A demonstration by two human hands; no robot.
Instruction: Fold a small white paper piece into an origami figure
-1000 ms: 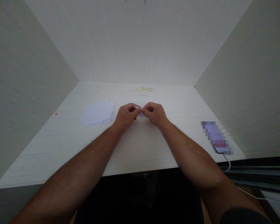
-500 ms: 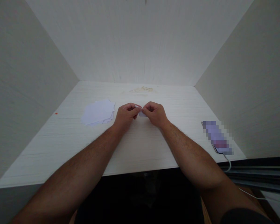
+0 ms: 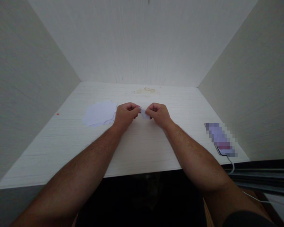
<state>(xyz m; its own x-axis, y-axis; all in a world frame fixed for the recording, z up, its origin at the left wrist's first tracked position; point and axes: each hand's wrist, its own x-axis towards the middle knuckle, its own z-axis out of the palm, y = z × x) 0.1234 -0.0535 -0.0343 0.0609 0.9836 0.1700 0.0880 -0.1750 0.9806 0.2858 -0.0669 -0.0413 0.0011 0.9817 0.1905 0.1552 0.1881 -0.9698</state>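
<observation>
Between my two hands is a small piece of white paper (image 3: 145,114), folded as far as I can make out. My left hand (image 3: 127,114) pinches its left edge between thumb and forefinger. On the opposite side, the thumb and fingertips of my right hand (image 3: 159,114) grip the paper too. Both hands are closed, above the middle of the white table (image 3: 142,148). A loose pile of white paper sheets (image 3: 99,113) lies just left of my left hand, with uneven edges.
A phone (image 3: 219,138), its screen blurred out, lies at the right with a white cable (image 3: 232,167) running off the table's front edge. Pale walls enclose the table at the back and sides. A yellowish stain (image 3: 145,90) marks the far part of the tabletop.
My hands have moved slightly apart, the left one shifting a little leftward. More of the small paper shows between them, and it sits at a different tilt.
</observation>
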